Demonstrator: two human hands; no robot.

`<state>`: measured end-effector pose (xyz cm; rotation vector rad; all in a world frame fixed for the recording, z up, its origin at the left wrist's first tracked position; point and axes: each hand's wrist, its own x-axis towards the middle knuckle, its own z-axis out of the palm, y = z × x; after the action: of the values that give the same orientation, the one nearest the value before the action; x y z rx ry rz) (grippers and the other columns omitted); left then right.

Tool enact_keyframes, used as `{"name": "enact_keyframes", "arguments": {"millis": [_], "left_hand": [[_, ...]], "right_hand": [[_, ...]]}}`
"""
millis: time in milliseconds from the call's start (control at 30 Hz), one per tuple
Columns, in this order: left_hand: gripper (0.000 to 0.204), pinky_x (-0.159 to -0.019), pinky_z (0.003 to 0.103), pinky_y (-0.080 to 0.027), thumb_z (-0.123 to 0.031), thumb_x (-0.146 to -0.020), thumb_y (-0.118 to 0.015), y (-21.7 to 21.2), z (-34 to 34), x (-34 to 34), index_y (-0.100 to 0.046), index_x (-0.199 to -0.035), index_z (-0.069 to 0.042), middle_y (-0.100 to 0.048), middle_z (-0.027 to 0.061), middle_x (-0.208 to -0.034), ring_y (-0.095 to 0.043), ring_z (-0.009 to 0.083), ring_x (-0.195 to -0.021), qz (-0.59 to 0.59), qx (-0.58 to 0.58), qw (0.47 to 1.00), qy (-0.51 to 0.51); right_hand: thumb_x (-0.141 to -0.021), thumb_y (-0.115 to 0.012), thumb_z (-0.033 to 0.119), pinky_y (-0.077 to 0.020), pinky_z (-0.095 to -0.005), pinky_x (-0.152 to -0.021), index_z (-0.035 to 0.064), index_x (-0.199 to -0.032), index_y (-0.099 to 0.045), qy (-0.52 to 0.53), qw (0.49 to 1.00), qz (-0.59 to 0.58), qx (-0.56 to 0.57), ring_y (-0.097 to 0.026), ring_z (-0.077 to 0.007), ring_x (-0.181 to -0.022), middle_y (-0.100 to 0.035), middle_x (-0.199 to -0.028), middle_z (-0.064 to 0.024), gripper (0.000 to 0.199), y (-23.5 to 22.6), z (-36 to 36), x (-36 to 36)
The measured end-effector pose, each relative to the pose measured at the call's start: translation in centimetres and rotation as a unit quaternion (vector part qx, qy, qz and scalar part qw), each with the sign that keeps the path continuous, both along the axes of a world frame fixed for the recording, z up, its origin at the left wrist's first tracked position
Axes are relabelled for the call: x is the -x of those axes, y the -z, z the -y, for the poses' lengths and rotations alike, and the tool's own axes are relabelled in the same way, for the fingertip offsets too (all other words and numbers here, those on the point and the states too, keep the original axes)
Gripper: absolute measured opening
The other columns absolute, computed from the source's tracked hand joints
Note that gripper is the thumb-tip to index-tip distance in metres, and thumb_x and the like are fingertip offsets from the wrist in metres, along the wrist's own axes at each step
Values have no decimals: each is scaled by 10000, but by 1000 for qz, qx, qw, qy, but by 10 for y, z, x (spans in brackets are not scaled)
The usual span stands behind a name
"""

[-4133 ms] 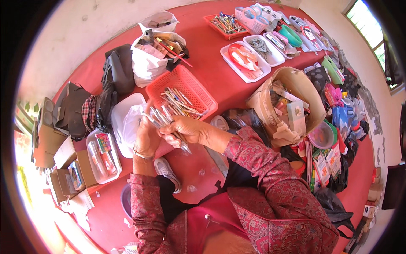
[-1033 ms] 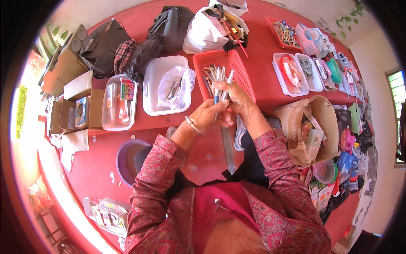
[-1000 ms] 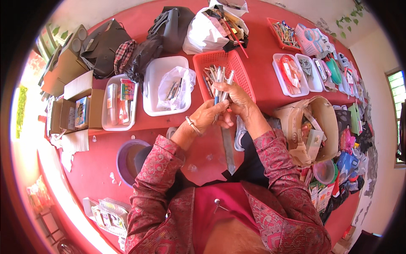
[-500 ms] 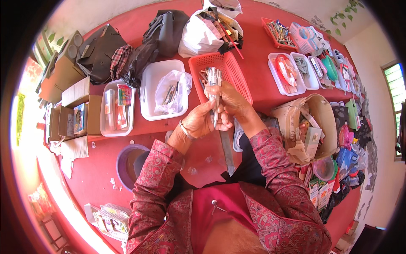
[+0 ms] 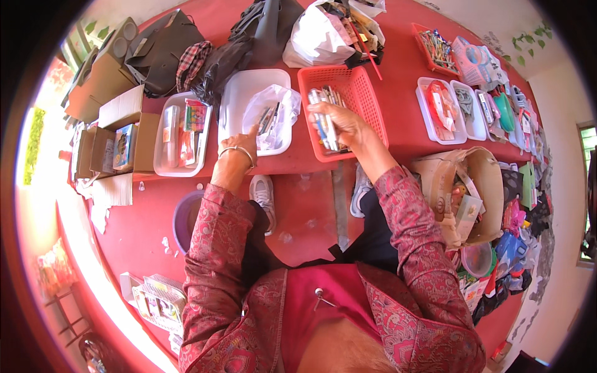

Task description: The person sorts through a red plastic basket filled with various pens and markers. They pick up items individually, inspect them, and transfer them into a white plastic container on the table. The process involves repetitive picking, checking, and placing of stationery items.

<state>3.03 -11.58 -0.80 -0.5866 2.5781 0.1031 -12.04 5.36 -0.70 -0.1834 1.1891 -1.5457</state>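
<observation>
I see the red table [image 5: 292, 205] filling most of the view, with my patterned sleeves coming up from the lower edge. At its far side lie a dark bag [image 5: 158, 53] and a white plastic sack [image 5: 323, 37]. Nearer me stands the red basket [image 5: 348, 112], and just beside it on the left the white tray [image 5: 239, 105], which carries a crumpled clear bag [image 5: 270, 118] with a few pens inside. Left of that again is a clear tray [image 5: 180, 140] of coloured packets, then open cardboard boxes [image 5: 115, 140]. To the right a brown paper bag [image 5: 472, 186] gapes open.

My right hand [image 5: 342, 124] is over the red basket, fingers curled closed around a bundle of pens [image 5: 323, 118] that reaches down into the basket. My left hand [image 5: 239, 146] rests on the near edge of the white tray, fingers partly bent and pressed to the rim beside the clear bag; I cannot tell whether it grips anything.
</observation>
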Motion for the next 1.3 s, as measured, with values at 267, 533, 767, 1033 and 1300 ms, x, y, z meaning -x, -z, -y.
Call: {"name": "enact_keyframes", "arguments": {"millis": [267, 533, 767, 1033, 1300], "left_hand": [[167, -688, 360, -482, -27, -656, -603, 24, 8, 8, -641, -819, -21, -621, 156, -864, -600, 281, -857, 107, -21, 993, -46], [215, -853, 603, -301, -36, -721, -547, -12, -17, 14, -628, -916, -77, -610, 104, -959, -578, 273, -916, 87, 9, 996, -33], [207, -839, 611, -301, -58, -711, -566, -10, -24, 31, -631, -906, -79, -615, 86, -949, -579, 267, -913, 81, 33, 996, -36], [204, -870, 615, -271, -99, -736, -548, 4, -19, 14, -628, -924, -98, -603, 86, -993, -560, 272, -960, 78, 52, 993, -75], [210, -910, 628, -177, -141, -766, -483, -4, -43, 25, -577, -947, -92, -490, 92, -1091, -492, 260, -1005, -265, 190, 944, 53]], "right_hand": [[-654, -633, 356, -175, -205, -366, 180, -574, -487, -124, 982, 17, -143, -258, -60, -348, -351, -438, 55, 242, 75, 100, 3], [-701, -559, 266, -198, -234, -345, 139, -531, -462, -30, 968, -149, -201, -283, -87, -339, -368, -430, 27, 232, 155, 149, 14], [-720, -499, 211, -293, -249, -321, 61, -550, -474, -83, 908, -291, -289, -425, -140, -342, -500, -486, -49, 228, 188, 167, 39], [-790, -488, 192, -222, -205, -308, -7, -801, -585, -243, 949, -149, -132, -283, -43, -315, -600, -657, -122, 221, 45, 65, 74], [-639, -601, 150, -413, -299, -467, 19, -646, -617, -165, 750, -458, -447, -546, -169, -513, -591, -595, -94, 132, 104, -53, 149]]}}
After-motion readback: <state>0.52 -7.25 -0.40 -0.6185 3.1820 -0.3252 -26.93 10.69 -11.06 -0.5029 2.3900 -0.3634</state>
